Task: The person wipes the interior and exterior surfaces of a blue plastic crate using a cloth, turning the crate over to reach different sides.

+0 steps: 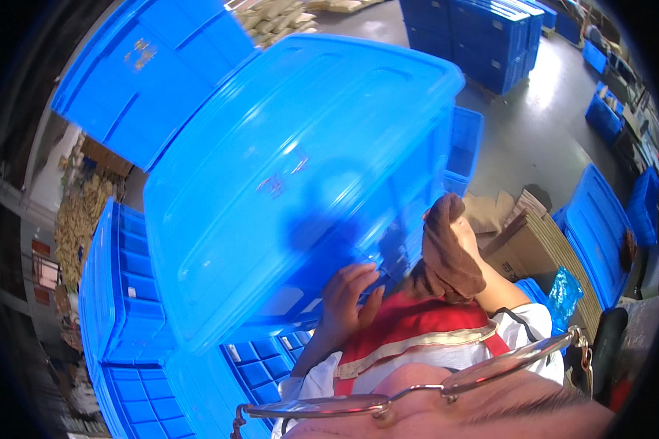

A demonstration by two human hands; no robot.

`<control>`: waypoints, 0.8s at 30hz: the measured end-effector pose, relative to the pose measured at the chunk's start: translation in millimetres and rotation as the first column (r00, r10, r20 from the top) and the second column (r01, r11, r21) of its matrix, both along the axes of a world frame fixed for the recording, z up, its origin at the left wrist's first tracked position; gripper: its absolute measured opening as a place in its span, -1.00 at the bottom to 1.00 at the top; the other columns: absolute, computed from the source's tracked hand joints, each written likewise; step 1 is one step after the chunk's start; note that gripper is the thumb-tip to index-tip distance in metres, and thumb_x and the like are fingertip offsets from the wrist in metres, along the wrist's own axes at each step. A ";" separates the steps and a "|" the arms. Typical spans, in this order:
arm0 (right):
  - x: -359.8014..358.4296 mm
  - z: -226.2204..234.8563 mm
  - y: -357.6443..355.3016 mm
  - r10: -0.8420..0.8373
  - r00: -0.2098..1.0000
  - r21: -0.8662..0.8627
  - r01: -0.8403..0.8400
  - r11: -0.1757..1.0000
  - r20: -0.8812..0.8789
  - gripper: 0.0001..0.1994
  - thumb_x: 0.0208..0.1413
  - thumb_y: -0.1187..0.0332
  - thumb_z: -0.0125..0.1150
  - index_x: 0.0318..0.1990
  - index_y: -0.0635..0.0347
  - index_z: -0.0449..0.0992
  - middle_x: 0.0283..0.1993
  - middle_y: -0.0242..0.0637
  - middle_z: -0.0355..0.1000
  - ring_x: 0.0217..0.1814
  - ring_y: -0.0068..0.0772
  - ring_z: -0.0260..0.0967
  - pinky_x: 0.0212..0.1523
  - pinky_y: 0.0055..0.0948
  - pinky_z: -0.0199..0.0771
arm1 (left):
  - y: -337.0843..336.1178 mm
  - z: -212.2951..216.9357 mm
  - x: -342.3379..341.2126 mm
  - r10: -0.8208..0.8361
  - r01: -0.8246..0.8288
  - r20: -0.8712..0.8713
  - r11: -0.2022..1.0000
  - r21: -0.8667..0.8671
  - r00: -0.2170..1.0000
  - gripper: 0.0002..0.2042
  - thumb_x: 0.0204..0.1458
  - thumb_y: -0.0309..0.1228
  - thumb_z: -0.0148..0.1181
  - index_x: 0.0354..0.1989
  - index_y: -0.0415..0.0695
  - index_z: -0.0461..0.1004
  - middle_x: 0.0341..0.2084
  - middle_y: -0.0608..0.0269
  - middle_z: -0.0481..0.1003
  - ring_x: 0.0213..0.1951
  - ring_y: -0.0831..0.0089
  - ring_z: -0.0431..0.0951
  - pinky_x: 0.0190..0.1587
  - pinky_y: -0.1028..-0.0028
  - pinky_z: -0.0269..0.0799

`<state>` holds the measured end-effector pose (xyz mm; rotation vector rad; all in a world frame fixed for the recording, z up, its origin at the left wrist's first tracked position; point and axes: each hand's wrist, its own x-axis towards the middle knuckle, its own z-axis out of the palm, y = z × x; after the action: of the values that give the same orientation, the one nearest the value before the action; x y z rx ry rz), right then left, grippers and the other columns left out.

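A large blue plastic crate (388, 249) stands right in front of me, topped by a wide blue lid (227, 197). Close to the lid's near edge is my left hand (350, 296), with its fingers loosely bent and apart and nothing in them. I cannot tell whether its fingertips touch the crate. To the right, my right hand (458, 233) is closed on a brown cloth (447, 267), which drapes over and partly hides it. A dark shadow falls across the lid. A red apron covers my front below both hands.
Another big blue bin (157, 73) is at the far left, and stacked blue crates (128, 293) stand at my left. Flattened cardboard (556, 249), a blue lid (600, 234) and a blue plastic bag (566, 298) are at my right. Dark blue containers (472, 40) stand farther off.
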<state>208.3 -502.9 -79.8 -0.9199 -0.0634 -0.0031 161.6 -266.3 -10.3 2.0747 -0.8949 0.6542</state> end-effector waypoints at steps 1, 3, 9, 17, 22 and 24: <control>7.1 -22.1 -33.3 -0.006 0.987 0.042 0.013 0.999 -0.162 -0.79 0.14 0.26 0.02 -0.17 0.17 0.38 -0.19 -0.29 0.36 -0.29 -0.54 0.33 -0.28 -0.58 0.34 | -28.5 -3.0 16.9 -0.056 0.056 -0.018 0.998 0.011 0.998 -0.76 -0.14 -0.49 0.21 -0.24 -0.16 0.41 -0.23 0.08 0.46 -0.24 0.14 0.49 -0.22 0.33 0.42; -8.6 -13.9 -70.3 -0.222 0.917 -0.251 0.142 0.958 -0.332 -0.78 0.19 0.25 -0.09 -0.21 0.17 0.40 -0.28 -0.35 0.36 -0.30 -0.50 0.33 -0.28 -0.53 0.35 | -71.3 -6.8 35.8 -0.079 0.085 -0.079 0.994 0.075 0.994 -0.75 -0.13 -0.50 0.21 -0.22 -0.17 0.41 -0.22 0.09 0.46 -0.24 0.16 0.49 -0.21 0.32 0.42; -39.9 -93.6 -205.8 -0.333 0.790 -0.020 0.378 0.926 -0.515 -0.81 0.15 0.24 -0.06 -0.28 0.11 0.42 -0.34 -0.40 0.35 -0.33 -0.52 0.30 -0.30 -0.54 0.32 | -171.3 -37.9 94.2 -0.293 0.322 -0.200 0.938 0.129 0.935 -0.74 -0.12 -0.44 0.24 -0.22 -0.16 0.41 -0.22 0.11 0.47 -0.21 0.18 0.49 -0.18 0.32 0.41; -33.3 -131.3 -273.4 -0.248 0.793 0.349 0.494 0.796 -0.557 -0.85 0.11 0.23 -0.01 -0.36 0.03 0.45 -0.42 -0.45 0.34 -0.37 -0.54 0.27 -0.32 -0.56 0.29 | -228.8 -57.7 130.1 -0.236 0.334 -0.362 0.912 0.237 0.902 -0.78 -0.09 -0.42 0.21 -0.24 -0.18 0.46 -0.25 0.08 0.49 -0.18 0.14 0.49 -0.13 0.31 0.41; 3.8 -167.8 -310.7 0.030 0.942 0.766 0.254 0.591 -0.335 -0.86 0.08 0.22 0.02 -0.41 -0.02 0.46 -0.47 -0.49 0.33 -0.39 -0.55 0.25 -0.34 -0.57 0.28 | -255.2 -92.5 110.1 -0.180 0.324 -0.506 0.922 0.213 0.843 -0.80 -0.05 -0.44 0.19 -0.24 -0.20 0.47 -0.29 0.03 0.49 -0.21 0.10 0.50 -0.14 0.30 0.40; 14.9 -167.5 -303.4 -0.248 0.440 0.229 0.778 0.584 -0.863 -0.80 0.10 0.19 -0.02 -0.42 0.02 0.46 -0.45 -0.45 0.42 -0.37 -0.53 0.35 -0.37 -0.52 0.32 | -259.5 -105.4 103.9 -0.120 0.323 -0.599 0.915 0.243 0.792 -0.80 -0.04 -0.44 0.18 -0.23 -0.21 0.46 -0.29 0.01 0.49 -0.21 0.09 0.49 -0.13 0.30 0.40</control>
<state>223.2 -806.3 -247.3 -0.1566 1.0377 -0.2483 265.5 -525.8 -115.7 2.2171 -0.9090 -0.2841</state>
